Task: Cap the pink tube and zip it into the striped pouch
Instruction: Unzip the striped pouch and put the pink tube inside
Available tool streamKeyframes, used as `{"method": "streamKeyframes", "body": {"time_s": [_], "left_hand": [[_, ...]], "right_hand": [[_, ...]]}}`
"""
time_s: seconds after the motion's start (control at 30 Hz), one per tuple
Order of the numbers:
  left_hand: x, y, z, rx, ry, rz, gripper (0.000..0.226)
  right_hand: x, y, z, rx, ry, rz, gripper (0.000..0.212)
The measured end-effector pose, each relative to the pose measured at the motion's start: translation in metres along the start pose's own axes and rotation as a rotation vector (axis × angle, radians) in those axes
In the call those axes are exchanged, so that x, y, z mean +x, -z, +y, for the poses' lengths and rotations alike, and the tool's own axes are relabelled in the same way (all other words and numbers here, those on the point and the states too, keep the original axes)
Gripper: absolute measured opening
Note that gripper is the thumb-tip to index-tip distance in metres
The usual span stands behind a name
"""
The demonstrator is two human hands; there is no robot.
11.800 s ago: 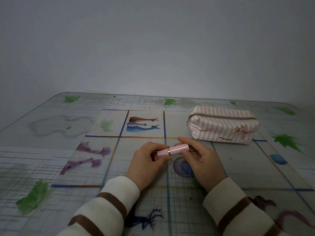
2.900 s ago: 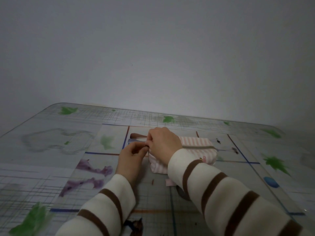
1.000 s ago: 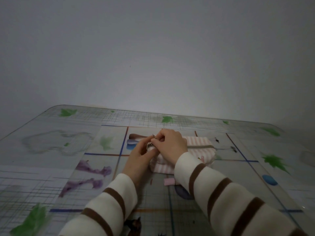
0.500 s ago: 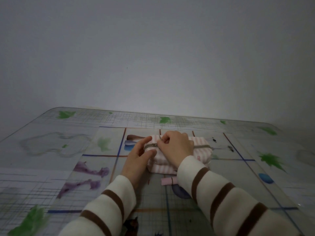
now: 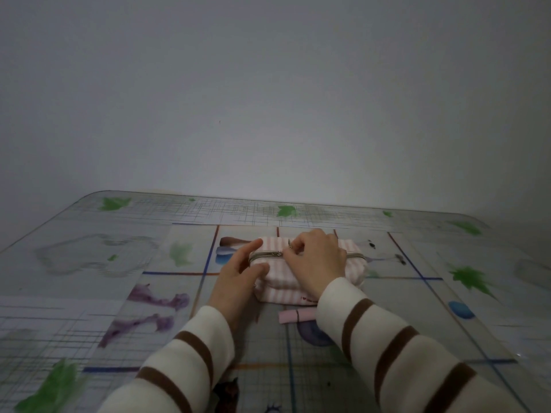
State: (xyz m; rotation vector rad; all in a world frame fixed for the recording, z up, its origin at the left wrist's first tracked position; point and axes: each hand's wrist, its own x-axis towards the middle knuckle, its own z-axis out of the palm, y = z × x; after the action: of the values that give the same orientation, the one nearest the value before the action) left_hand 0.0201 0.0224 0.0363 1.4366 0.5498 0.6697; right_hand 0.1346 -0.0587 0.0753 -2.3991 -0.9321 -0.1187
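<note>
The pink-and-white striped pouch (image 5: 281,286) lies on the table in front of me. My left hand (image 5: 238,278) holds its left end, thumb on the front and fingers over the top corner. My right hand (image 5: 316,260) rests over the top and pinches the zipper pull (image 5: 287,247) near the left part of the zipper (image 5: 264,254). The pink tube (image 5: 295,316) lies capped on the table just in front of the pouch, partly hidden by my right sleeve.
The glass table top (image 5: 119,293) covers a printed sheet with green leaves and coloured lines. Its far edge runs along a plain grey wall (image 5: 268,99). My striped sleeves (image 5: 402,353) fill the lower foreground.
The zipper pull has moved rightward from the pouch's left end under my right hand. The pouch shifted a little right and forward, and more of the pink tube shows on the table.
</note>
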Motion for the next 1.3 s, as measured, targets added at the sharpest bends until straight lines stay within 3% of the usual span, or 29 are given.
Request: {"method": "streamKeyframes", "body": {"time_s": [0.63,1.3], "left_hand": [[-0.004,-0.004,0.011,-0.163,0.042,-0.005,0.046],[-0.003,-0.005,0.009,-0.139,0.047,0.038,0.038]], "right_hand": [[-0.001,0.012,0.017,-0.068,-0.108,0.003,0.016],[-0.005,0.034,0.034,-0.050,-0.151,0.035,0.015]]}}
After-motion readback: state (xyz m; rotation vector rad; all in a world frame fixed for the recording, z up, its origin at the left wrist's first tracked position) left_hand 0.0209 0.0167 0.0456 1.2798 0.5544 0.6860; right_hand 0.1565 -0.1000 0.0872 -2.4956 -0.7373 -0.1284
